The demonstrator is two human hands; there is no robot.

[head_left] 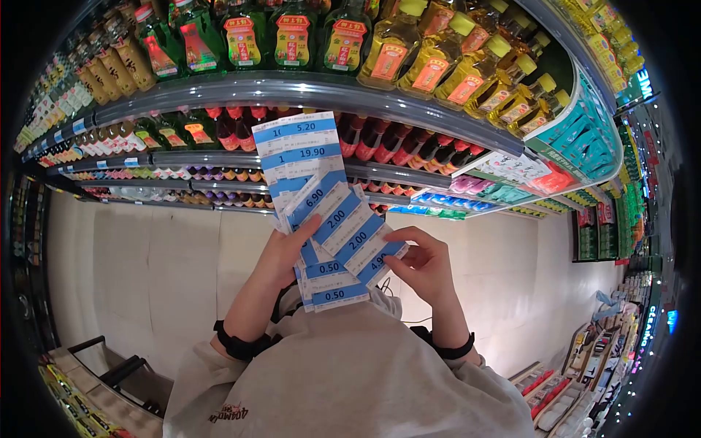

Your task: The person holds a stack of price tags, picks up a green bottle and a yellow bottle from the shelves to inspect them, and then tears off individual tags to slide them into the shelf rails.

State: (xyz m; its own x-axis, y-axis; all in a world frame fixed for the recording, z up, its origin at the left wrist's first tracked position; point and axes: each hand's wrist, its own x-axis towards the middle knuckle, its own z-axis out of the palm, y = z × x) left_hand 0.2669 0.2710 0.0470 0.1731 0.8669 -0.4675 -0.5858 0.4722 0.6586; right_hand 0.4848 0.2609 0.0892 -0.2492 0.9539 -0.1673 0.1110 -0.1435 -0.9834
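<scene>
Several blue-and-white price label strips [336, 219] are fanned out in front of my chest, with printed prices such as 5.20, 19.90, 6.90, 2.00 and 0.50. My left hand [290, 252] grips the fan from its left side, thumb lying over the labels. At the lower right, my right hand [423, 263] pinches the edge of the strip that shows 4.90 between thumb and fingers. Some strips overlap, so part of their print is hidden. Each wrist wears a black band.
Ahead, a shelf [292, 89] carries green bottles [243, 40] and yellow bottles [431, 62], with dark red-capped bottles [391, 142] below. A black-railed cart or rack [120, 369] stands at lower left. More packed goods [548, 394] lie at lower right, above a pale floor [182, 270].
</scene>
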